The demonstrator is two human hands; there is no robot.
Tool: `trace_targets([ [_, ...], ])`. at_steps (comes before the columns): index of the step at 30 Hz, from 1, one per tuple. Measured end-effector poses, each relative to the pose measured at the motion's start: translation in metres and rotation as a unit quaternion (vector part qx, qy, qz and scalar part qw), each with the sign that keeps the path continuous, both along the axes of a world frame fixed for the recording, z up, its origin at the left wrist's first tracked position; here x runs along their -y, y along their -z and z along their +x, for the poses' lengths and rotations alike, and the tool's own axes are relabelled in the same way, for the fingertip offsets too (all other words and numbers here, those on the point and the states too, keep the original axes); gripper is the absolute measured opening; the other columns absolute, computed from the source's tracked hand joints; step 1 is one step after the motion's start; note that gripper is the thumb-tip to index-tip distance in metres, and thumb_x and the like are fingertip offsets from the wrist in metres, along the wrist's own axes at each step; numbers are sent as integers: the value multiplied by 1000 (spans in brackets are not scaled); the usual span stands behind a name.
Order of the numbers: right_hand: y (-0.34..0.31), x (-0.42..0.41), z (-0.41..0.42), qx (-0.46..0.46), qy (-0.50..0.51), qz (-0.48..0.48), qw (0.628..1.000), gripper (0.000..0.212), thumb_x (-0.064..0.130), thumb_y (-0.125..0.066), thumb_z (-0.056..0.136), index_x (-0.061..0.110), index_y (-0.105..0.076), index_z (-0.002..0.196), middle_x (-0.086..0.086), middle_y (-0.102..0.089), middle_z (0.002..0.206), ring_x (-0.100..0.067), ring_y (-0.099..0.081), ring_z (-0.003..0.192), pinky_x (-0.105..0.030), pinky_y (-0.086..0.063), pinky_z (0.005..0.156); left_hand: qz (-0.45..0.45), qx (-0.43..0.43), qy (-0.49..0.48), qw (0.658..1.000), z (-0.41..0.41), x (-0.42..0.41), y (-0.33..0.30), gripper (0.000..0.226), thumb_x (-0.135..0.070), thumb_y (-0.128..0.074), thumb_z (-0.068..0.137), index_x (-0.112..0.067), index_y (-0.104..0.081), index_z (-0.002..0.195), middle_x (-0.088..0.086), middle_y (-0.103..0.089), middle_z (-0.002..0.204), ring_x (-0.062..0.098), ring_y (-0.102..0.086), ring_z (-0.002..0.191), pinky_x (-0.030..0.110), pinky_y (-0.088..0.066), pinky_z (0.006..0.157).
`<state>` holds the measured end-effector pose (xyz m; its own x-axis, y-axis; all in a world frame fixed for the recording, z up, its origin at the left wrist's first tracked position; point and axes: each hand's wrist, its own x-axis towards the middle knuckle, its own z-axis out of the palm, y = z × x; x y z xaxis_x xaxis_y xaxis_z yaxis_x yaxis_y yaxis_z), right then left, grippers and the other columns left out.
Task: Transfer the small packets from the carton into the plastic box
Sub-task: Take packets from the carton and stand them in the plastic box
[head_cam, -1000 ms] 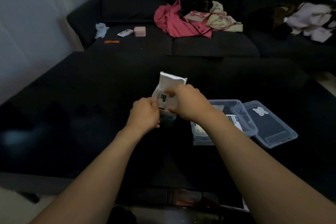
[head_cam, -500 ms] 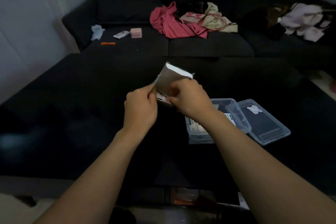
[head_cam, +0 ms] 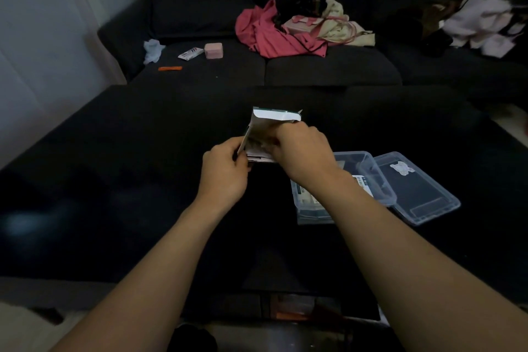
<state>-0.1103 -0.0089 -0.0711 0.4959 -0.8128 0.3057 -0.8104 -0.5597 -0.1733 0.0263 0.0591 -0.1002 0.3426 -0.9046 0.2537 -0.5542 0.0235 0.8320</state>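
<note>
Left hand (head_cam: 225, 171): curled round the lower left edge of the small white cardboard carton (head_cam: 267, 127), holding it above the black glossy table (head_cam: 114, 168).
Right hand (head_cam: 300, 148): fingers curled at the carton's open side, pinching blurred small packets (head_cam: 258, 151).
Clear plastic box (head_cam: 368, 168): on the table right of the hands, some packets inside.
Clear plastic lid (head_cam: 420, 191): flat, touching the box's right side.

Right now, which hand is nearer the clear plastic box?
Right. The right hand grips the carton just left of the plastic box, its forearm crossing over it; the left hand holds the carton's far side.
</note>
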Motion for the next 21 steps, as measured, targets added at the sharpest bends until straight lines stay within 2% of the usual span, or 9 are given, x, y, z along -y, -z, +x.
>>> trace_targets([
  [4,2,1,-1,-12,-16,-14,1000,27,23,-52,99,28,-65,122,-7,-69,109,-33,-67,95,-39,-51,77,-5,37,9,999,0,-2,1,31,-6,-51,100,-23,-74,114,-6,-73,91,11,-71,82,43,-62,79],
  [7,4,0,-1,-16,-30,-11,999,26,30,-57,98,28,-64,122,-4,-69,108,-29,-66,97,-35,-46,73,7,71,34,997,-1,-4,1,29,-7,-54,99,-22,-72,117,-6,-72,91,9,-70,79,39,-62,76],
  [10,4,-1,1,-11,-46,65,997,36,47,-64,92,27,-65,122,-2,-68,110,-25,-65,99,-35,-49,77,27,103,39,994,-1,-6,-2,29,-9,-56,99,-21,-70,122,-6,-71,94,8,-69,81,35,-61,79],
  [13,0,6,3,2,-24,163,986,40,42,-68,90,28,-62,128,-1,-69,113,-21,-65,88,-33,-51,79,35,99,24,994,3,-5,-2,30,-9,-55,99,-22,-71,121,-4,-72,96,9,-69,85,37,-61,81],
  [15,-1,13,5,-13,11,196,980,40,39,-71,88,24,-63,125,-3,-70,111,-23,-68,86,-38,-56,85,28,93,19,995,6,-5,0,27,-10,-55,99,-21,-73,116,-4,-72,91,11,-70,81,41,-61,78],
  [17,-1,14,7,-41,20,175,983,37,40,-71,88,23,-65,120,-4,-70,109,-27,-68,94,-38,-55,86,26,90,12,995,8,-5,1,26,-11,-55,100,-21,-73,115,-5,-72,90,11,-70,82,42,-61,79],
  [21,4,2,7,-46,-23,69,996,28,35,-61,95,21,-67,118,-7,-68,107,-30,-65,98,-34,-47,75,44,88,16,995,11,-5,0,26,-13,-55,100,-22,-72,117,-3,-73,97,15,-69,91,44,-60,85],
])
